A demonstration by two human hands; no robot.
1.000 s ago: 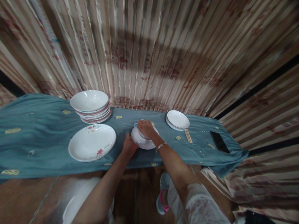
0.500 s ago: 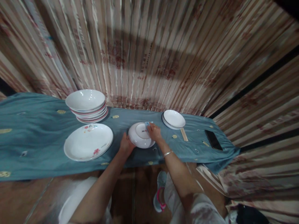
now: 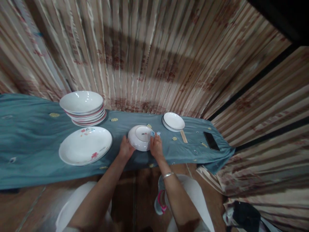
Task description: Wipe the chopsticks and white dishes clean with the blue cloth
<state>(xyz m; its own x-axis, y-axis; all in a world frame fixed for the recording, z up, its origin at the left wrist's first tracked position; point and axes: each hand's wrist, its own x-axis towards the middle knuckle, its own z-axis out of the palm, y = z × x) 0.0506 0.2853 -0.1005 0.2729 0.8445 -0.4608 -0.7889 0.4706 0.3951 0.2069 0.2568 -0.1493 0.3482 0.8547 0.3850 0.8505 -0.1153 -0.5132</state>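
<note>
Bottom side up, a small white dish [image 3: 140,138] is held between my two hands above the cloth-covered table. My left hand [image 3: 126,149] grips its left rim, with the fingers partly hidden beneath it. At the right rim, my right hand [image 3: 156,145] is closed on a light blue cloth [image 3: 152,133] and touches the dish. Left of my hands lies a large white oval plate [image 3: 84,146] with red flowers. Beyond it stands a stack of white bowls and plates [image 3: 83,106].
A short stack of small white plates [image 3: 174,121] sits to the right, with chopsticks [image 3: 183,136] beside it. Farther right lies a black phone [image 3: 211,141]. The green tablecloth [image 3: 31,141] covers the long narrow table, and a pleated curtain [image 3: 135,58] hangs behind it.
My right hand with the cloth has moved from the dish's upturned base to its right rim. My left hand keeps its hold. The view has shifted slightly right.
</note>
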